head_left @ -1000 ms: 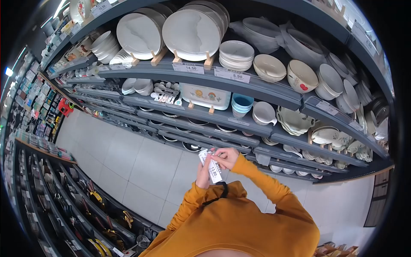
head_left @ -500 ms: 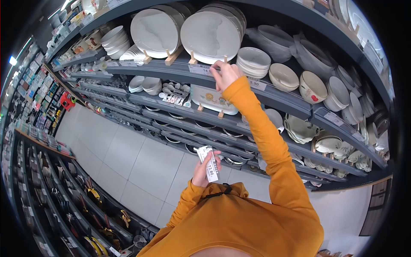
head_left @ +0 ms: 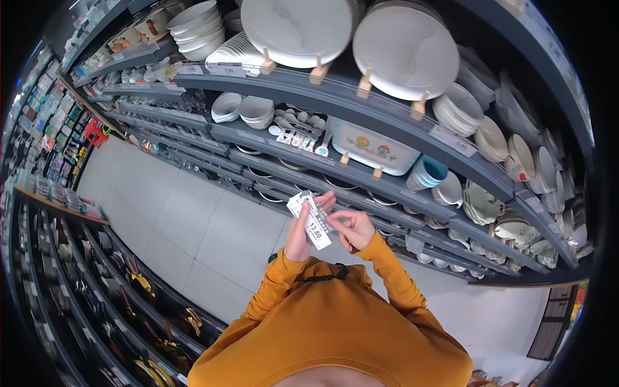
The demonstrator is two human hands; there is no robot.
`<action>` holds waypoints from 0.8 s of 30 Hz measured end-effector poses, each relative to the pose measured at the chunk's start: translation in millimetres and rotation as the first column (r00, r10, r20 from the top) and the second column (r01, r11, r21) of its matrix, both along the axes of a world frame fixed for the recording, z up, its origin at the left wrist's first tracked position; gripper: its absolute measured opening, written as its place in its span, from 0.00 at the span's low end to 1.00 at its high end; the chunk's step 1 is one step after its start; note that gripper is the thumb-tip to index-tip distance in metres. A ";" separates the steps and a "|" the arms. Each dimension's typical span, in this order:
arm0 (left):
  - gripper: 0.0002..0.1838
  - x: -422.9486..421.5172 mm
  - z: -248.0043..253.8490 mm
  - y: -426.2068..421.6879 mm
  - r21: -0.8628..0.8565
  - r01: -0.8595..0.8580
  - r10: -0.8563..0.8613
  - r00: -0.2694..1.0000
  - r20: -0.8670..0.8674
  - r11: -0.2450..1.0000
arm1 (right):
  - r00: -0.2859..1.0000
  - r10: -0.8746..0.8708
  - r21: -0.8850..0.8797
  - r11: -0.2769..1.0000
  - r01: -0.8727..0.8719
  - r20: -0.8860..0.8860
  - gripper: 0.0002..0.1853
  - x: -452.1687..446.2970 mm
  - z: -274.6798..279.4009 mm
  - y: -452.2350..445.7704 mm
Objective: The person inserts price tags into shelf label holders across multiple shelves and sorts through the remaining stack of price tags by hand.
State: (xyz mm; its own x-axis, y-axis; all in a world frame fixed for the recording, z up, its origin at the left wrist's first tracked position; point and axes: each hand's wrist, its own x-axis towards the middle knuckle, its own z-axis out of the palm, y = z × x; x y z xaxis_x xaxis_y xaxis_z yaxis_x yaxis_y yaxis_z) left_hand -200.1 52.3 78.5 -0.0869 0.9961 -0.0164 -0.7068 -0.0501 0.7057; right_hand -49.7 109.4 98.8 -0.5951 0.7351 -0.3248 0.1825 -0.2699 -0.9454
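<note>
My left hand (head_left: pixel 300 235) grips a small stack of white price labels (head_left: pixel 315 229), fingers and thumb round their upper part. The front label reads 13.80, and other labels peek out behind it at the top left. Close on the right, my right hand (head_left: pixel 354 229) has thumb and forefinger pinched at the labels' right edge. Both hands are in front of my body, below the shelves. Above them, large white plates (head_left: pixel 406 51) stand upright behind wooden pegs (head_left: pixel 364 84) on a dark shelf with a clear label rail (head_left: pixel 342 90).
Stacked bowls (head_left: pixel 459 109), a tray with cartoon figures (head_left: pixel 374 145), spoons (head_left: pixel 300 122) and blue cups (head_left: pixel 427 173) fill the curved shelving ahead. Grey floor tiles (head_left: pixel 225 226) run along the aisle. Another shelf unit (head_left: pixel 84 290) with hanging utensils stands at lower left.
My right hand has come down from the shelf edge below the plates to the labels in my left hand. The label on that rail no longer shows there. My view has shifted.
</note>
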 end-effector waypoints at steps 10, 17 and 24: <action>0.24 -215.0 -42.6 24.8 -0.189 0.101 -0.112 0.992 -0.050 0.977 | 0.751 -0.462 0.720 0.694 -0.026 0.473 0.18 -175.3 -47.9 120.3; 0.26 -284.1 -52.3 29.4 -0.310 0.210 -0.221 0.975 -0.001 0.927 | 0.654 -0.557 0.789 0.606 -0.101 0.511 0.13 -198.8 -59.6 128.5; 0.25 -301.8 -49.0 48.0 -0.211 0.278 -0.256 0.958 0.125 0.937 | 0.858 -0.503 0.144 0.861 0.487 0.102 0.11 -250.8 -66.0 35.8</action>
State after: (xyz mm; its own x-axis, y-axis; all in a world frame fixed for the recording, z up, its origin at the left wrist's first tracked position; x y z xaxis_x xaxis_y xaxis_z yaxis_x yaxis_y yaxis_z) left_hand -501.8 100.3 29.5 0.1946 0.9519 -0.2367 -0.7362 0.3012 0.6060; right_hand -300.5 145.2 32.8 -0.1005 0.9563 -0.2747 0.1765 -0.2545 -0.9508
